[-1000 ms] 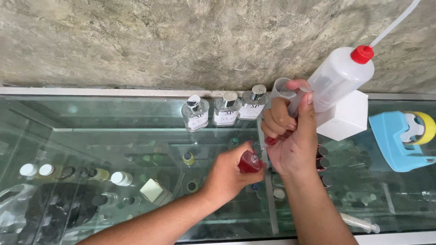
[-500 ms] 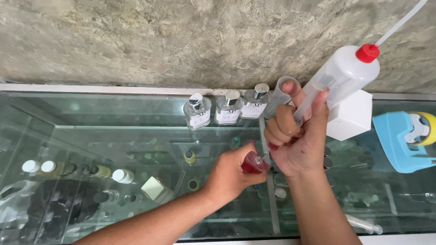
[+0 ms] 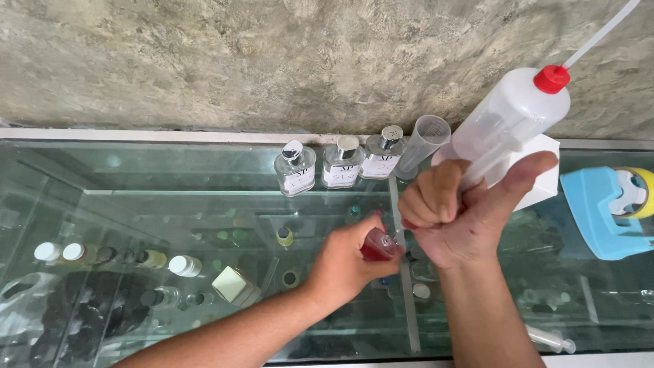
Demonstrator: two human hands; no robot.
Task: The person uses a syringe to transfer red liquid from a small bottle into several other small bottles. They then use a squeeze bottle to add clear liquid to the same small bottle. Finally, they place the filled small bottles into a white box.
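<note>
red small vial (image 3: 377,245) gripped in left hand (image 3: 347,262), right hand (image 3: 453,215) fisted around syringe (image 3: 487,163)

Three white rectangular labels (image 3: 340,175) are showing on my clear bottles at upper centre; a white box (image 3: 538,174) is sitting right of them, behind my thumb.

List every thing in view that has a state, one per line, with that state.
left hand: gripping small red bottle
small red bottle: uncapped, tilted
right hand: fist closed on syringe, thumb out
syringe: tip at bottle mouth
wash bottle: red cap on
three perfume bottles: capped, upright
measuring cup: looks empty
</note>
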